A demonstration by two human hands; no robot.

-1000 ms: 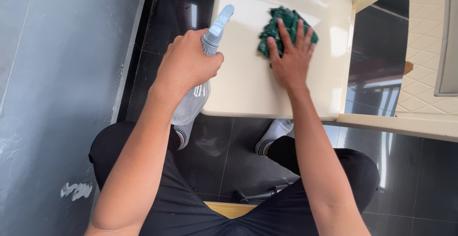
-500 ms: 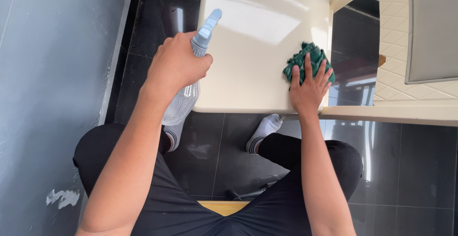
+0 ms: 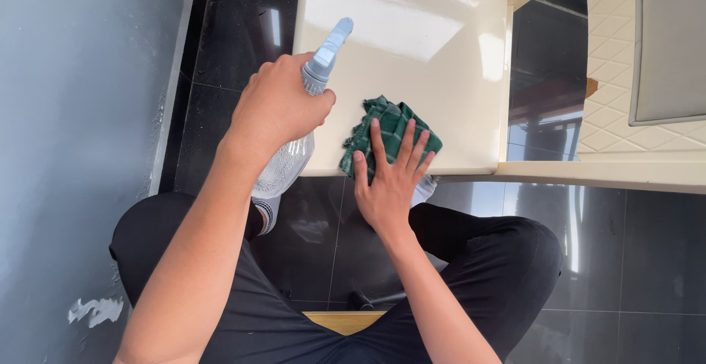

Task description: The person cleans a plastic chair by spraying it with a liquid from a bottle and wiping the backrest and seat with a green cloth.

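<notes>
Your right hand [image 3: 388,180] lies flat, fingers spread, pressing the green cloth [image 3: 390,133] onto the near edge of the cream plastic chair seat [image 3: 412,40]. Keep the palm low and the pressure even so the cloth stays bunched under your fingers and doesn't slip off the front lip. Your left hand [image 3: 278,106] is wrapped closed around the neck of the clear spray bottle [image 3: 301,125], just left of the cloth; keep its nozzle pointed over the seat. Half a second ago the cloth was at the seat's right edge; it is now near the middle front.
</notes>
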